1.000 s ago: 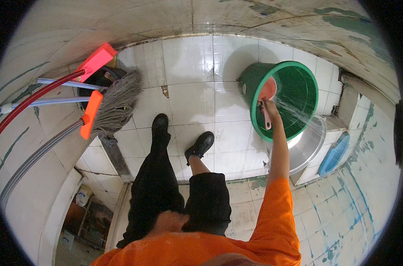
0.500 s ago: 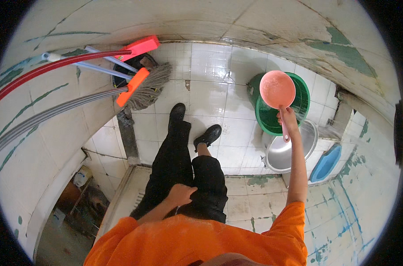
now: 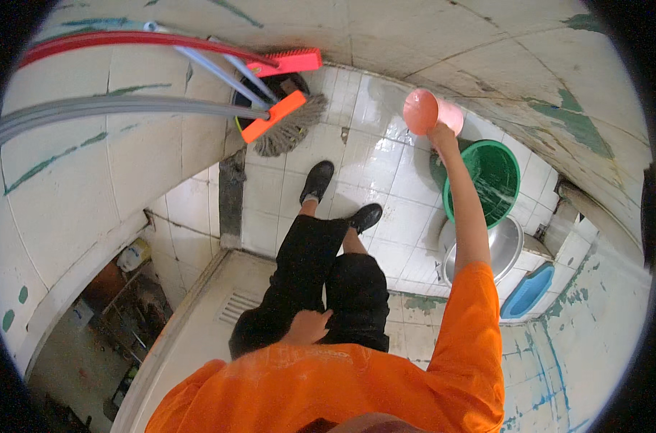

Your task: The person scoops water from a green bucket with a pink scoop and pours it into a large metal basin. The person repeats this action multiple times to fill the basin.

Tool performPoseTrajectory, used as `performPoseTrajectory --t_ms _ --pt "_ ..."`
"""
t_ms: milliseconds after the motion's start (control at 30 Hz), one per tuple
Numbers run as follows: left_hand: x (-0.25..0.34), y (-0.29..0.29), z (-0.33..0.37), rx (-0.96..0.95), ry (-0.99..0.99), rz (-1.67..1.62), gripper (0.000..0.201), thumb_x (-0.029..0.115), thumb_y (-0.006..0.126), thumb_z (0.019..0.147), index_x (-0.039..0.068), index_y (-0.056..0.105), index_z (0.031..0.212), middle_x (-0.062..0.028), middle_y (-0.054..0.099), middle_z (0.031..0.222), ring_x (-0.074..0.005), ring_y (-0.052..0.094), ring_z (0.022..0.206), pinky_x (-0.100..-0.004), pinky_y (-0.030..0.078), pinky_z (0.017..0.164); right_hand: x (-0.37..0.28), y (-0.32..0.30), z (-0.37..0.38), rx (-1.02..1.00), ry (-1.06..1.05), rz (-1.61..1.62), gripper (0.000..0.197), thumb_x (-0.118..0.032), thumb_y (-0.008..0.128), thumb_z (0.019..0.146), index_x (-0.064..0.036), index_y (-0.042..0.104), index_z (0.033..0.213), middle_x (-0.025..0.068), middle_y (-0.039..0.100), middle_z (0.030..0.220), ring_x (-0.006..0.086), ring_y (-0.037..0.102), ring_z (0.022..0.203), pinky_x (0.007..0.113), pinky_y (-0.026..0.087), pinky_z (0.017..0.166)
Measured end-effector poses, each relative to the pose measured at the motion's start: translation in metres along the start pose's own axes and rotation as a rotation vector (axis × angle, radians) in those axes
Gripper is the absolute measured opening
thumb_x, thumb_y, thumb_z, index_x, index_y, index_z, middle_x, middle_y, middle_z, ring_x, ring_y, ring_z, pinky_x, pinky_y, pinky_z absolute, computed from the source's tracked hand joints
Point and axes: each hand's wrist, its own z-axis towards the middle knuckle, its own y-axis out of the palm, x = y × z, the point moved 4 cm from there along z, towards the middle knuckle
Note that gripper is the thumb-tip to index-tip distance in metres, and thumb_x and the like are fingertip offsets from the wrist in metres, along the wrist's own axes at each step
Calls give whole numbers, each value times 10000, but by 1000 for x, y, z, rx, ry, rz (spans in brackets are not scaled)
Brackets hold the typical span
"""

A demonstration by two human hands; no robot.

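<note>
My right hand (image 3: 442,136) grips a pink water dipper (image 3: 421,112) by its handle, beyond and left of the green bucket (image 3: 484,180). The dipper is tipped sideways, its open bowl toward the left over the wet tiles. Water in the bucket looks disturbed, and part of the rim is behind my right forearm. A silver metal basin (image 3: 507,245) stands against the bucket's near side, partly covered by my arm. My left hand (image 3: 308,327) is at my lap, its fingers closed on the black trousers (image 3: 299,249); some fingers are hidden.
At the far left, an orange-headed mop (image 3: 292,126), a red brush (image 3: 288,61) and pale blue poles lean by the wall. A blue basin (image 3: 528,290) lies at the right. A floor drain (image 3: 235,307) is beside my left leg. White tiles (image 3: 386,166) look wet.
My right hand has moved the dipper from above the bucket leftward and away from me, tipping it. The view has shifted, and the left trouser leg sits higher. My left hand stays at my lap.
</note>
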Motion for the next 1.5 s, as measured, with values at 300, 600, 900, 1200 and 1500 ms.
performPoseTrajectory --t_ms 300,600,900,1200,1500 --pt "-3 23 -1 77 32 -27 485 279 640 745 85 516 1172 -101 630 733 -235 618 659 -339 500 580 -78 12 -32 -3 131 -150 379 -308 481 807 -46 500 1080 227 574 1057 378 576 949 443 462 813" --pt "-12 35 -14 147 52 -17 439 260 631 741 83 547 1133 -99 630 714 -232 619 643 -339 501 582 -100 56 -69 104 -54 -261 286 -104 404 826 85 431 1038 263 561 977 350 604 861 398 508 728" --pt "-30 29 -27 113 77 55 436 265 622 751 88 542 1141 -99 632 726 -234 621 652 -342 505 584 -128 108 -115 337 -88 -543 360 -136 425 840 78 395 1129 125 520 846 236 624 619 333 530 477" --pt "-67 25 -44 60 114 162 424 286 609 768 97 546 1143 -93 643 766 -232 626 700 -356 494 647 -152 89 -169 629 -136 -1049 335 -142 479 797 -38 453 1115 70 454 756 134 531 461 269 454 353" --pt "-100 -66 -57 125 115 198 404 284 573 786 103 550 1145 -114 645 799 -263 625 741 -381 492 670 -68 -4 -255 502 334 -394 261 -75 404 843 33 409 1081 186 515 994 295 635 653 355 539 528"
